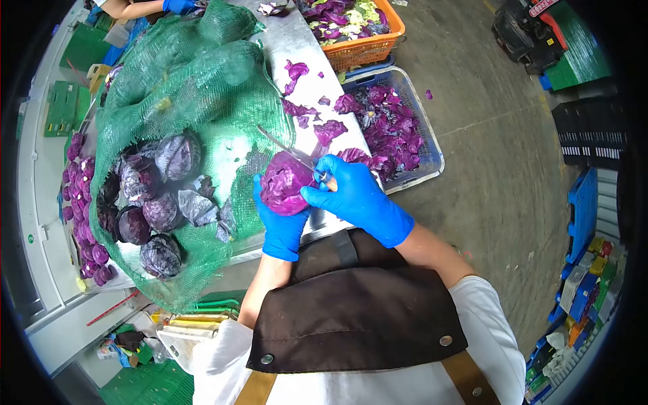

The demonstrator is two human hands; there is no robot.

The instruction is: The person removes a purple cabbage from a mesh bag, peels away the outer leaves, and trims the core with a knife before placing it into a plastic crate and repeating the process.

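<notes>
A trimmed, bright purple red cabbage [287,185] rests in my left hand [282,226], whose blue-gloved fingers wrap its underside and left side. My right hand [359,196], also gloved in blue, grips a knife [297,154] by its handle. The curved blade passes over the top of the cabbage and points up and left. My right thumb touches the cabbage's right side. Loose purple leaves [329,131] lie on the metal table [307,61] just beyond. To the left, several untrimmed cabbages [162,210] with dull outer leaves sit in an open green mesh bag [196,74].
A blue crate [437,145] of purple leaves stands right of the table, with an orange crate [395,37] of leaf scraps behind it. Trimmed cabbages [79,182] line the table's far left edge. At the top, another person's blue-gloved hand [179,6] is near the bag.
</notes>
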